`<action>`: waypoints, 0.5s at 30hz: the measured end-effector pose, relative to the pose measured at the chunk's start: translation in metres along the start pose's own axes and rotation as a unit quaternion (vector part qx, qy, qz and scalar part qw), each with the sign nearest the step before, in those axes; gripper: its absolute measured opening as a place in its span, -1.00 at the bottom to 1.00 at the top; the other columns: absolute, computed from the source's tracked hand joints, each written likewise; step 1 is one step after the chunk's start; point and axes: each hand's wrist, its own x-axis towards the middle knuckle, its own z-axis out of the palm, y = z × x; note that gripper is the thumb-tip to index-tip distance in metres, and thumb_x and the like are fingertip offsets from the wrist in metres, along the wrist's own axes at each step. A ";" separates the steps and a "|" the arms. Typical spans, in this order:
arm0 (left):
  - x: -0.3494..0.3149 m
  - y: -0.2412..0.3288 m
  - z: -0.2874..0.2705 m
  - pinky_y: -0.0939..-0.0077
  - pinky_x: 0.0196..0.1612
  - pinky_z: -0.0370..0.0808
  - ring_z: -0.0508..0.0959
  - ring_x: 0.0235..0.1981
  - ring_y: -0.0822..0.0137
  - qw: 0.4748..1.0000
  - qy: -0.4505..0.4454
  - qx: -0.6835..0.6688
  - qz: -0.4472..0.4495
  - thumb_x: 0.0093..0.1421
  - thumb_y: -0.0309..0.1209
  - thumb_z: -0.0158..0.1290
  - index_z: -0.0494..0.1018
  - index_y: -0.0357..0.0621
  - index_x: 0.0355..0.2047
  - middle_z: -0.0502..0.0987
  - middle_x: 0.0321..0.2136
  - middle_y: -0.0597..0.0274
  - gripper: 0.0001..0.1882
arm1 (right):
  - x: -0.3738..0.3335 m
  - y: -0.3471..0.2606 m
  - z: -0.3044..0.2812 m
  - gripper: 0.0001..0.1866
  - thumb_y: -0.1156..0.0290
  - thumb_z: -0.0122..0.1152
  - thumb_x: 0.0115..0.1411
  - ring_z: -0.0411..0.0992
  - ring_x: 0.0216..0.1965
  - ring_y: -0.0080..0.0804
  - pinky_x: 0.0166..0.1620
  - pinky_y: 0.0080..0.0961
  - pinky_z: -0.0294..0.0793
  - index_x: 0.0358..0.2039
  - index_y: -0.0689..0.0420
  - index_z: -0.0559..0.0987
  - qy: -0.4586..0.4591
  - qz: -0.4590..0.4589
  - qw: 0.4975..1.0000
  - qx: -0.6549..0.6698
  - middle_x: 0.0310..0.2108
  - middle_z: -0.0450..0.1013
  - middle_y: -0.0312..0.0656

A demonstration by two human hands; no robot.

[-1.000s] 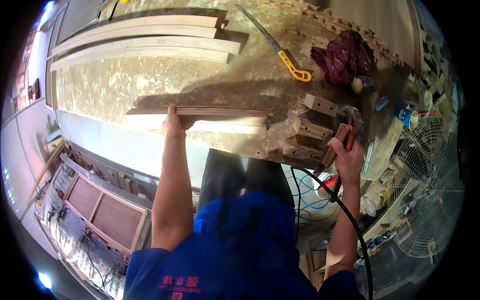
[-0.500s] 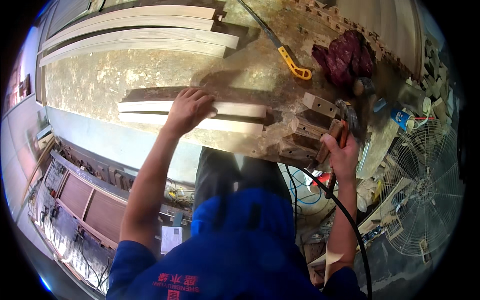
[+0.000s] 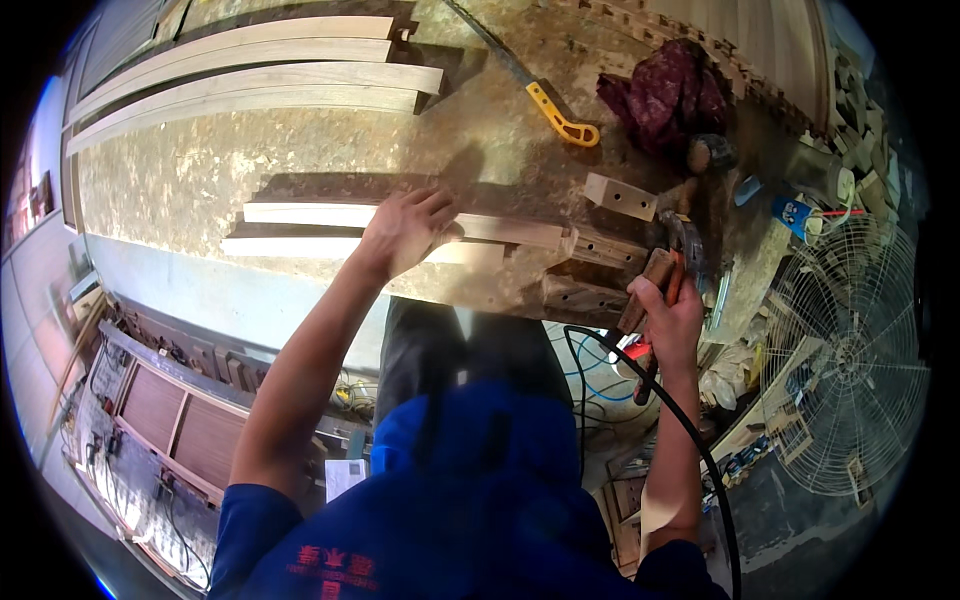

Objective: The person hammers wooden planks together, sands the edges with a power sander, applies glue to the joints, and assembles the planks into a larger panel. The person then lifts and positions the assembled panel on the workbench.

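Note:
Two pale wooden strips lie along the bench's near edge. My left hand (image 3: 408,234) grips the farther wooden strip (image 3: 520,230) from above, fingers curled over its far side. That strip's right end meets a wooden block with drilled holes (image 3: 605,250). My right hand (image 3: 672,322) is closed round a hammer (image 3: 684,242) with an orange part below its metal head. A short brown wood piece (image 3: 648,290) is held with it, under my thumb. The nearer strip (image 3: 470,253) lies beside my left wrist. More drilled blocks sit close by, one farther (image 3: 620,197) and one nearer (image 3: 580,296).
Several long wooden strips (image 3: 250,80) lie at the far left of the workbench (image 3: 300,140). A saw with a yellow handle (image 3: 562,115) and a dark red cloth (image 3: 665,95) lie beyond the blocks. A black hose (image 3: 690,425) passes my right forearm; a wire fan guard (image 3: 850,350) stands right.
My left hand has moved right with the farther strip, whose end now meets the drilled block. My right hand still holds the hammer and wood piece. The whole view has shifted slightly.

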 end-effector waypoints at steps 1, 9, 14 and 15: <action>-0.002 0.000 0.000 0.22 0.11 0.51 0.57 0.04 0.14 0.999 0.042 0.003 0.015 0.32 -0.11 0.15 0.59 0.02 -0.03 0.59 0.02 0.25 -0.67 | 0.000 -0.001 0.001 -0.54 0.33 0.45 0.25 0.50 -0.07 -0.51 0.11 -0.47 0.48 0.07 0.27 0.54 -0.003 0.003 1.000 -0.003 -0.10 0.57 -0.23; -0.106 -0.005 -0.009 0.16 0.13 0.48 0.54 0.04 0.08 0.988 0.040 0.116 -0.092 0.25 -0.37 0.22 0.51 -0.14 0.08 0.55 -0.05 0.12 -0.60 | -0.007 -0.015 -0.001 -0.53 0.33 0.43 0.28 0.58 -0.08 -0.47 0.06 -0.49 0.56 0.10 0.30 0.52 -0.019 0.029 0.999 -0.003 -0.07 0.58 -0.17; -0.119 -0.001 0.002 0.16 0.09 0.48 0.53 0.01 0.10 0.990 -0.006 0.068 -0.127 0.16 -0.40 0.24 0.51 -0.09 0.12 0.52 -0.07 0.14 -0.52 | -0.008 -0.013 0.006 -0.54 0.34 0.41 0.30 0.58 -0.09 -0.46 0.06 -0.48 0.56 0.10 0.30 0.51 -0.017 0.011 0.999 0.038 -0.09 0.59 -0.17; -0.119 0.001 0.003 0.17 0.09 0.48 0.52 0.02 0.10 0.989 -0.002 0.056 -0.134 0.14 -0.39 0.25 0.51 -0.09 0.13 0.52 -0.05 0.15 -0.49 | -0.009 -0.012 0.006 -0.55 0.34 0.41 0.31 0.58 -0.09 -0.46 0.06 -0.47 0.56 0.10 0.30 0.51 -0.021 0.003 0.999 0.039 -0.10 0.59 -0.18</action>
